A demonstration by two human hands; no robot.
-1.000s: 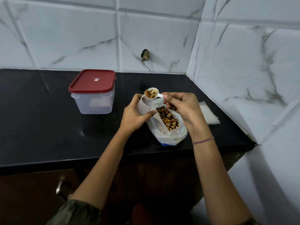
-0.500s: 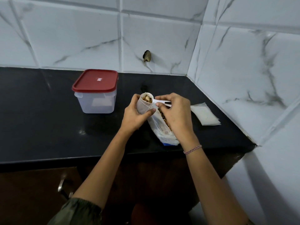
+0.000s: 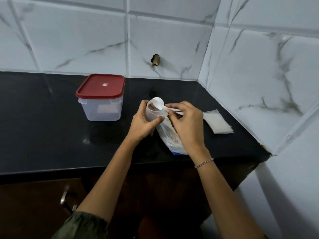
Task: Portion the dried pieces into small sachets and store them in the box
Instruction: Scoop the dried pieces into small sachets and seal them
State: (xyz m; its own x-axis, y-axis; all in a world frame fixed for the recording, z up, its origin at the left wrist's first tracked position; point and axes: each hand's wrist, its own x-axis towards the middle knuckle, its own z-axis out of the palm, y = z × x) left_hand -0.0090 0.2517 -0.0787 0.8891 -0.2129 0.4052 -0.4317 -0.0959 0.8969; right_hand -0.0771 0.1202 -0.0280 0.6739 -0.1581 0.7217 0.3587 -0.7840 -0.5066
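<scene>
We are filling 1 sachet (image 3: 152, 115): our left hand (image 3: 142, 125) grips it upright over the surface (image 3: 51, 135), our right hand (image 3: 188, 125) pinches the spoon (image 3: 158, 104) tipped at its mouth. Next, likely a fresh scoop from the bag (image 3: 170, 138).

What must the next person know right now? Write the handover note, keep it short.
Left hand: grip around an open sachet, held upright.
Right hand: pinches the white spoon, bowl empty at the sachet's mouth.
Bag of dried pieces lies on the counter under the right hand; spare sachets to its right; box stands lidded.
Done: some pieces in the sachet.
Left: top up, close, box it.
</scene>
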